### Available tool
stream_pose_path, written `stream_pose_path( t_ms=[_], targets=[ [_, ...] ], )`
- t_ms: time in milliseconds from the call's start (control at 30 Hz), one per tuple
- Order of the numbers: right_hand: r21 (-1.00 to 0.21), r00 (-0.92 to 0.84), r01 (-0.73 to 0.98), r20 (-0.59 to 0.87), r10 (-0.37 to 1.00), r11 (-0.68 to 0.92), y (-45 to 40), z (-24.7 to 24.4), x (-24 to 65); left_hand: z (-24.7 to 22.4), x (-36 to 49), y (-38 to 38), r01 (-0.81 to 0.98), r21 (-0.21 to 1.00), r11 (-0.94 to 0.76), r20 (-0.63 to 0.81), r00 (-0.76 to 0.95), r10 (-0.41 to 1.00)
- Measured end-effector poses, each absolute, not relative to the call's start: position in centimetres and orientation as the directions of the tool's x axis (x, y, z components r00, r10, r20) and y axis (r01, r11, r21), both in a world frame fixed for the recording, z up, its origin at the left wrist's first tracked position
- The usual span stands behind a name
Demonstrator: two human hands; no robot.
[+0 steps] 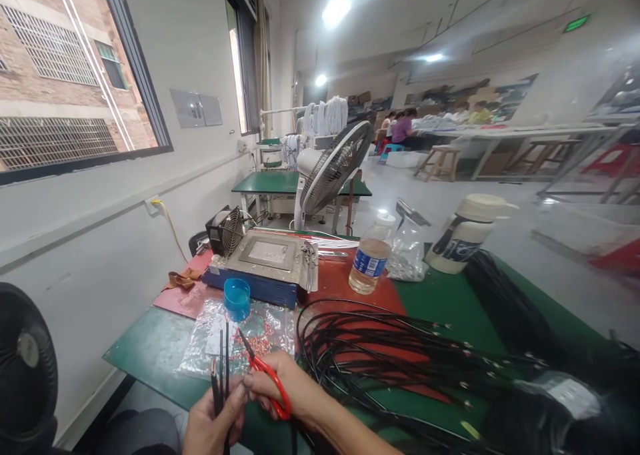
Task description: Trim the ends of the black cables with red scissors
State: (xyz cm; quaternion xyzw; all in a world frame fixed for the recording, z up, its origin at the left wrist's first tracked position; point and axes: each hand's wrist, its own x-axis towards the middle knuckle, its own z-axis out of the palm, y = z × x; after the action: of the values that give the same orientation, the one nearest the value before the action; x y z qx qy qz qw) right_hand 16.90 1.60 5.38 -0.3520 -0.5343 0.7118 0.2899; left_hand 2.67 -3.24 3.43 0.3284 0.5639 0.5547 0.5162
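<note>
Several black cables [221, 368] stand up out of my left hand [216, 415], whose fingers are closed around them near their ends. Red-handled scissors [273, 378] are in my right hand [280, 381], their blades pointing up and to the left beside the cable ends. The fingertips of both hands meet or nearly meet at the cables. Just behind them lies a clear plastic bag [193, 348] with small red and white bits [263, 338] scattered on it. A blue round cup [237, 299] stands at the bag's far edge.
A blue-sided box with a metal plate [260, 268] stands behind the cup, a small fan [226, 231] beside it. A bottle [370, 258], a clear bag [407, 251] and a cream jug [463, 235] stand at the back right. Looped black cables [360, 348] cover the right side.
</note>
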Motion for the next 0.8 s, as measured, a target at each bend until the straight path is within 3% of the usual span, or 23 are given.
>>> stream_pose_path(
  t_ms=[200, 367, 667, 800],
  targets=[
    [-0.993, -0.507, 0.043, -0.118, 0.854, -0.112, 1.42, 5.14, 16.8, 3.66, 3.24, -3.55, -0.23, 0.96, 0.16, -0.23, -0.319, 0.92],
    [-0.929, -0.579, -0.135, -0.209, 0.788, -0.346, 1.43, 5.14, 16.64, 4.17, 3.24, -3.58, -0.256, 0.951, 0.171, -0.238, -0.255, 0.937],
    [-0.892, -0.627, -0.174, -0.226, 0.745, -0.417, 1.28, 5.39, 16.55, 3.82, 2.91, -3.47, -0.373, 0.888, 0.267, -0.317, -0.078, 0.945],
    [-0.889, -0.638, -0.216, -0.185, 0.747, -0.404, 1.28, 5.5, 16.63, 4.19, 2.97, -3.55, -0.325, 0.91, 0.259, -0.294, -0.065, 0.953]
  ],
)
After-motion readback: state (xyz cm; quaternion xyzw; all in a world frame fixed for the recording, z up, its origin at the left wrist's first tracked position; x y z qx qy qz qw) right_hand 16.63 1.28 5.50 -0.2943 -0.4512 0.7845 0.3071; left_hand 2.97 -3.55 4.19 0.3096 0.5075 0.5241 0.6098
